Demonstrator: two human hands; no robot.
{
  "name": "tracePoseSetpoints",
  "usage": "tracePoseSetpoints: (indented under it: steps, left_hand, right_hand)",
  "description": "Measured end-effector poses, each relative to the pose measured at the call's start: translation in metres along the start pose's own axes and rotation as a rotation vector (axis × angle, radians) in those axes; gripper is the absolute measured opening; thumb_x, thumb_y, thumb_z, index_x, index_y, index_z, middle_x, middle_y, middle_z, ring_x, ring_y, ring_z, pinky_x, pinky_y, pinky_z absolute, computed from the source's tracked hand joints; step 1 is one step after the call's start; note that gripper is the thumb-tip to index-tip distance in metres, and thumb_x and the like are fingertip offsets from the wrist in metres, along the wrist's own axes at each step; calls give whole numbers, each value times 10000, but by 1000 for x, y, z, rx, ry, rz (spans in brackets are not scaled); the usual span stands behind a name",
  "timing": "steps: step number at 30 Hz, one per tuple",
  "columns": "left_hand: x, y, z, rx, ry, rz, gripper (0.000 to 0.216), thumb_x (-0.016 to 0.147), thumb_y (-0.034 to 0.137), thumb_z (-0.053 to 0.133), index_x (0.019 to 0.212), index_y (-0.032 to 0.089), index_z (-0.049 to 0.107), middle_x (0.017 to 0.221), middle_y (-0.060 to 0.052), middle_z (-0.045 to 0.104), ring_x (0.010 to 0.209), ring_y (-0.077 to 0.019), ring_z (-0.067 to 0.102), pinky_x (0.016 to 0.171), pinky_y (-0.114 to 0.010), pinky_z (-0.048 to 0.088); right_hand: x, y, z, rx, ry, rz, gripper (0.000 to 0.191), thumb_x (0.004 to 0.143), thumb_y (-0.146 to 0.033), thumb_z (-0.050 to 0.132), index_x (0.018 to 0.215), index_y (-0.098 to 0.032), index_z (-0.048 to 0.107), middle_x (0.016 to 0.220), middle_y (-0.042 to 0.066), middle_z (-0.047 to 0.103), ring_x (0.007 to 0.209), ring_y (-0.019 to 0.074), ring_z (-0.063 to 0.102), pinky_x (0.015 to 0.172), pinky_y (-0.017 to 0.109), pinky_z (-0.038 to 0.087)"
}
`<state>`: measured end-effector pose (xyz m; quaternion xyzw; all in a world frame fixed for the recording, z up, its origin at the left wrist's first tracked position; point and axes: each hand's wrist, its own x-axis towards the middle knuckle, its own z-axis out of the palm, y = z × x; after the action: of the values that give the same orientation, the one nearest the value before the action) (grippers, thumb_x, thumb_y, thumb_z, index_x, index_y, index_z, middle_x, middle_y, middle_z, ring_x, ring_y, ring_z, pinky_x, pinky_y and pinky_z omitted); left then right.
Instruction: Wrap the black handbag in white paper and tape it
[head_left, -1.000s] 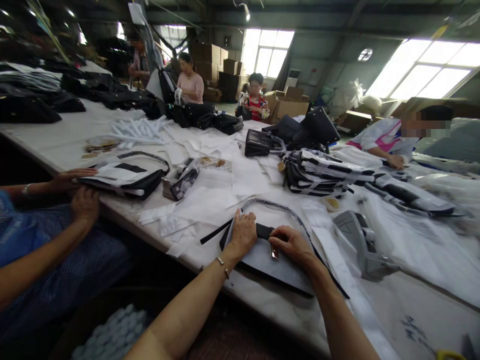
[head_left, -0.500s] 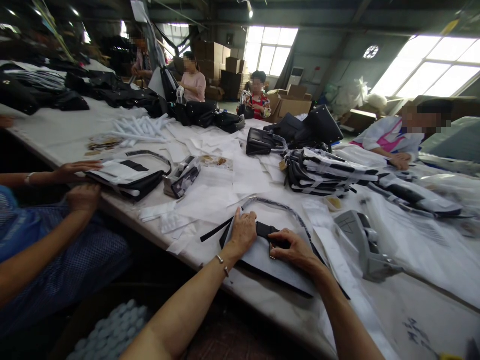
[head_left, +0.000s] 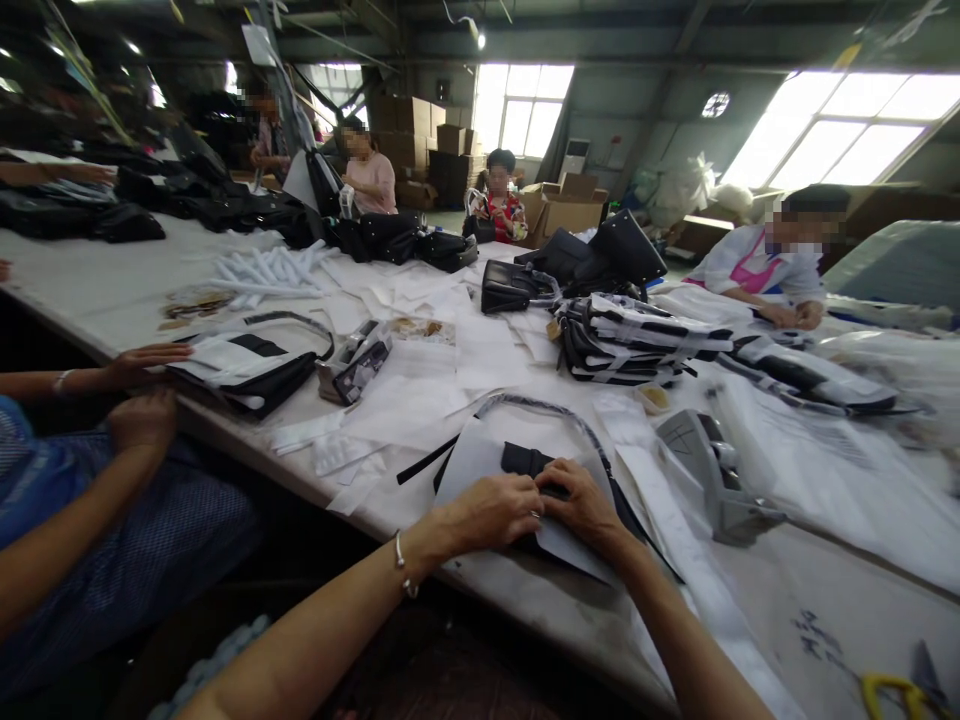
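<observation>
A black handbag [head_left: 442, 470] lies on the table in front of me, a white sheet [head_left: 472, 455] spread over its front. Its plastic-wrapped handle [head_left: 551, 402] arches away from me. Across the sheet runs a wide black strap [head_left: 521, 459]. My right hand [head_left: 581, 500] is closed on the lower part of this strap, thumb and fingers bent around it. Close against it, my left hand [head_left: 495, 508] has its fingers curled together at the strap's end; what they pinch is hidden. A thin black strip [head_left: 426, 460] sticks out at the bag's left.
A grey tape dispenser [head_left: 701, 470] stands to the right, yellow-handled scissors [head_left: 892, 692] at the bottom right corner. Wrapped bags [head_left: 637, 340] are stacked beyond. On the left, a co-worker's hands [head_left: 142, 385] are beside another bag [head_left: 247, 365] and a second dispenser [head_left: 356, 362].
My left hand has come off the strap's upper part and moved down and right to meet my right hand. The gold-coloured metal piece seen under my right hand is now covered.
</observation>
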<state>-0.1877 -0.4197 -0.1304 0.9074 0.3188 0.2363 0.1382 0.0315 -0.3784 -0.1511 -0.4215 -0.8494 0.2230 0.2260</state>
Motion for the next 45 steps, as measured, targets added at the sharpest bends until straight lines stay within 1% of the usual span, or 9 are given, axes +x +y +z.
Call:
tracePoseSetpoints:
  steps: [4,11,17,21,27,33,37,42,45]
  left_hand:
    - [-23,13,14,-20,-34,-25,214,939,280,606,1128,179,611,1182,-72,636,1061,-194,619,954,-288,490]
    - [-32,18,23,53,-35,-104,322,911,380,640,1160,197,551,1111,-63,641,1043,-212,614,939,-329,499]
    - [-31,21,25,120,3,-63,310,912,385,631,1133,181,553,1095,-58,648,1051,-204,606,940,-310,488]
    - [-36,24,43,274,92,-46,296,938,342,591,1155,142,571,1092,-67,654,1034,-201,608,1023,-365,441]
    - [-48,23,67,520,239,-53,342,980,226,469,1308,148,531,1284,-91,608,1266,-242,498,1128,-460,326]
    - [-51,24,50,542,196,12,439,993,289,423,1395,118,461,1375,-108,551,1257,-245,499,1110,-448,350]
    - [-62,17,38,574,220,63,442,995,298,425,1419,175,447,1412,-92,527,1277,-249,492,1149,-473,293]
    - [-82,-2,32,569,278,-45,401,985,253,473,1383,204,483,1382,-74,569,1355,-245,425,1199,-525,179]
    - [-88,-11,31,508,282,-91,431,996,390,474,1380,193,477,1400,-69,558,1380,-238,399,1201,-494,189]
  right_hand:
    - [-3,0,1,6,-33,-36,150,813,-393,736,928,-301,763,956,26,646,952,218,605,884,365,464]
    - [-10,-14,-1,-143,-13,-71,129,856,-347,701,965,-309,760,984,31,643,962,219,609,882,381,470]
    - [-11,-8,5,-134,-3,-169,115,892,-331,672,981,-315,743,1009,34,649,982,222,601,890,391,465]
    - [-5,-10,5,-142,-51,-218,116,926,-314,619,887,-256,711,901,32,655,897,212,603,854,395,459]
    - [-3,-19,11,-195,-26,-140,143,917,-232,587,779,-214,618,845,22,649,863,202,597,843,374,439]
    - [-11,-18,31,-325,60,38,157,889,-234,580,732,-225,585,776,22,622,774,221,591,745,373,434]
    - [-20,-8,40,-302,149,-44,205,954,-349,516,795,-234,575,827,32,628,809,219,608,759,366,470]
    - [-23,-2,37,-373,244,-185,311,907,-522,562,1063,-257,610,1064,75,657,984,265,633,853,415,519]
    - [-21,1,34,-438,248,-278,337,922,-528,533,1142,-288,620,1193,78,649,1046,278,639,854,417,536]
